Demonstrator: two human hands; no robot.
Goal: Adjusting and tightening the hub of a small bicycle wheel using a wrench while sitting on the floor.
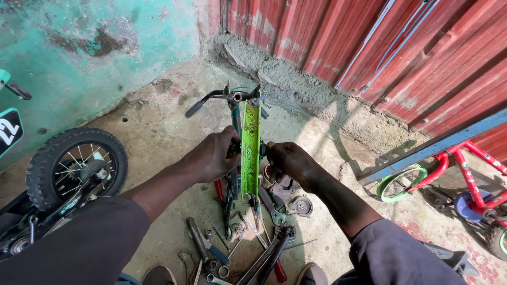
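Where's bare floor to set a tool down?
Bare concrete lies between the black wheel and the handlebar, and right of the right hand toward the blue bar. Under the green frame, the tools crowd the floor.

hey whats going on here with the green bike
A person is working on a small bicycle frame with a bright green rim standing edge-on before them. The left hand and the right hand grip it at either side, near its middle. Wrenches and other tools lie scattered on the concrete floor below. Another small bike's black wheel stands at left.
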